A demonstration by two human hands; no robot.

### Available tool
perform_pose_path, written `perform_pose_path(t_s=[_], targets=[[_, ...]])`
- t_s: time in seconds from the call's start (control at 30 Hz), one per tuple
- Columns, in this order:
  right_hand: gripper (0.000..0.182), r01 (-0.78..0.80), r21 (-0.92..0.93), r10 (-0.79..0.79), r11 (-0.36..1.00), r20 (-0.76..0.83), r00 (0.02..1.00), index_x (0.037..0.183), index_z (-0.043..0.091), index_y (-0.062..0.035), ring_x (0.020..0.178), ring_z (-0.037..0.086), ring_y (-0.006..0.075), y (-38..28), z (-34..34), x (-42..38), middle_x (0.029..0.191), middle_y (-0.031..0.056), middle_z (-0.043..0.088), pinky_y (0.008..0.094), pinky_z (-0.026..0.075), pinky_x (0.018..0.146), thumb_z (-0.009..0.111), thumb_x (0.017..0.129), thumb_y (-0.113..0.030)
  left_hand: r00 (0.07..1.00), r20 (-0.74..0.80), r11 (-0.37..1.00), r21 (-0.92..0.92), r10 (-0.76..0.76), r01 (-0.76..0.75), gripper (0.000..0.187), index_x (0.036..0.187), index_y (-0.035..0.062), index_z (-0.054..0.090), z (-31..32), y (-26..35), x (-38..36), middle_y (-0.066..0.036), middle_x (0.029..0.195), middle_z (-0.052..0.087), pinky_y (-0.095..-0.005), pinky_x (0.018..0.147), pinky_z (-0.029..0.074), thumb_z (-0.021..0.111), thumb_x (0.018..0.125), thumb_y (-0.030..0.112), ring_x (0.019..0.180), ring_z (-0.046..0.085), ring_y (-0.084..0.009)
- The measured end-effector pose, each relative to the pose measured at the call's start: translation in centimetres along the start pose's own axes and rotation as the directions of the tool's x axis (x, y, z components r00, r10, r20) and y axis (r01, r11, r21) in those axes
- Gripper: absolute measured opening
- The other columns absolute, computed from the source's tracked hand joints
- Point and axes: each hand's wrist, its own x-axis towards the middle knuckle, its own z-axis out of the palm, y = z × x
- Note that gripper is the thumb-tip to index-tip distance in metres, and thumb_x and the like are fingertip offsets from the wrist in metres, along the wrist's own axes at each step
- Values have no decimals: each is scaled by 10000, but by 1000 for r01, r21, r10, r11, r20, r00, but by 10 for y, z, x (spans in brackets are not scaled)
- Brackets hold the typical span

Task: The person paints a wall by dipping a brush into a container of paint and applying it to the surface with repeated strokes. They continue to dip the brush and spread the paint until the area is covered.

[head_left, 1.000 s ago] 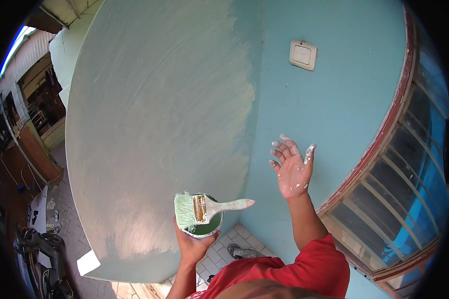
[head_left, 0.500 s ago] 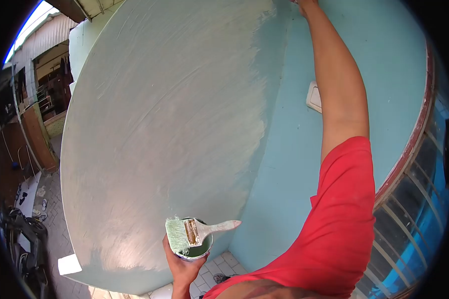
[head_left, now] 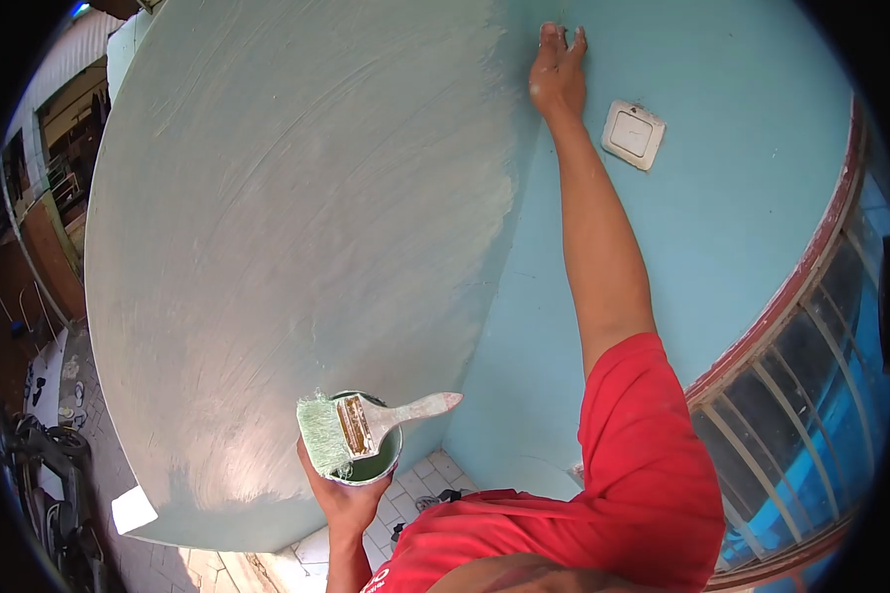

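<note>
My left hand [head_left: 344, 502] is wrapped round a small can of green paint [head_left: 374, 465], low in front of me. A wide paintbrush [head_left: 358, 430] lies across the can's mouth. Its bristles are caked with pale green paint and point left, while its paint-smeared handle points right. My right hand [head_left: 561, 74] is raised at the corner where two walls meet, up against the blue wall [head_left: 722, 227]. Its fingers reach upward, a little apart, with nothing visible in them. Left of the corner, the other wall [head_left: 297, 217] has a streaky greyish coat with a ragged blue edge.
A white switch plate [head_left: 634, 134] sits on the blue wall right of my forearm. Further right is a barred window [head_left: 791, 425] with a worn red frame. A motorcycle [head_left: 54, 484] stands at the lower left on paving. Tiles [head_left: 420, 489] show below the can.
My right hand has come down from the top edge into view, moving left toward the corner. The switch plate is now uncovered. The can and brush sit slightly further left and higher in view.
</note>
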Motion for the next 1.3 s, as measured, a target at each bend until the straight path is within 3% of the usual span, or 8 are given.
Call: perform_pose_path(t_s=[0.3, 0.37, 0.53, 0.87, 0.93, 1.03, 1.2, 1.3], targets=[[984, 64, 58, -63, 996, -32, 998, 1668, 169, -13, 1394, 591, 414, -20, -28, -7, 1558, 164, 592, 463, 460, 1162, 341, 1055, -763, 999, -29, 999, -39, 21, -22, 1114, 1536, -2, 292, -7, 5, -16, -175, 1383, 562, -407, 1014, 564, 941, 631, 13, 1226, 633, -261], [857, -5, 90, 3, 996, 20, 1000, 1716, 137, -72, 1513, 400, 504, -45, -19, 62, 1683, 302, 356, 499, 336, 1265, 356, 1103, -629, 999, -49, 1000, -14, 24, -25, 1119, 1537, -3, 290, -5, 6, -18, -177, 1383, 561, -408, 1012, 566, 941, 627, 13, 1227, 634, -264], [905, -70, -24, 67, 997, -117, 991, 1714, 139, -74, 1381, 551, 525, -65, -2, 176, 1531, 348, 532, 543, 452, 1162, 369, 1078, -676, 994, -108, 1000, 7, 16, -16, 1130, 1529, -5, 287, 12, 14, -19, -178, 1379, 562, -415, 1000, 578, 948, 613, 30, 1227, 637, -271], [906, -293, -97, 288, 951, -56, 956, 1672, 215, -25, 1312, 597, 541, -51, -22, 93, 1442, 384, 588, 570, 474, 1122, 365, 1073, -687, 997, -75, 1000, 23, 18, -16, 1143, 1536, 12, 301, 11, 9, -14, -171, 1392, 554, -409, 1016, 573, 960, 602, 14, 1230, 632, -265], [899, 143, -63, -153, 988, -176, 972, 1664, 184, 9, 1308, 602, 532, -46, -12, 137, 1447, 391, 578, 542, 473, 1122, 366, 1088, -656, 996, -85, 1000, 22, 17, -15, 1141, 1532, 12, 302, 12, 8, -14, -168, 1391, 553, -410, 1016, 573, 961, 601, 13, 1229, 631, -264], [891, -112, 48, 115, 993, -60, 992, 1652, 156, 38, 1385, 545, 523, -65, -13, 150, 1538, 376, 506, 529, 440, 1165, 358, 1102, -633, 994, -103, 999, 39, -32, 37, 1136, 1525, 13, 306, 16, 10, -15, -165, 1389, 551, -410, 1015, 574, 963, 598, 16, 1230, 629, -262], [948, 20, 23, -19, 1000, -51, 999, 1642, 185, -4, 1384, 597, 418, 22, 1, 24, 1545, 167, 603, 476, 483, 1138, 354, 1066, -738, 989, -81, 985, 109, -126, 134, 1134, 1514, 16, 309, 5, -4, -18, -164, 1384, 547, -407, 1007, 577, 965, 590, 23, 1235, 625, -263], [896, -12, -96, 9, 995, -25, 1000, 1624, 165, -18, 1299, 646, 471, 42, -1, -92, 1551, 259, 563, 504, 549, 1057, 384, 1076, -692, 993, -58, 992, 69, -103, 107, 1143, 1516, 13, 306, 4, -3, -16, -166, 1387, 543, -406, 1005, 576, 966, 583, 29, 1237, 623, -263]])
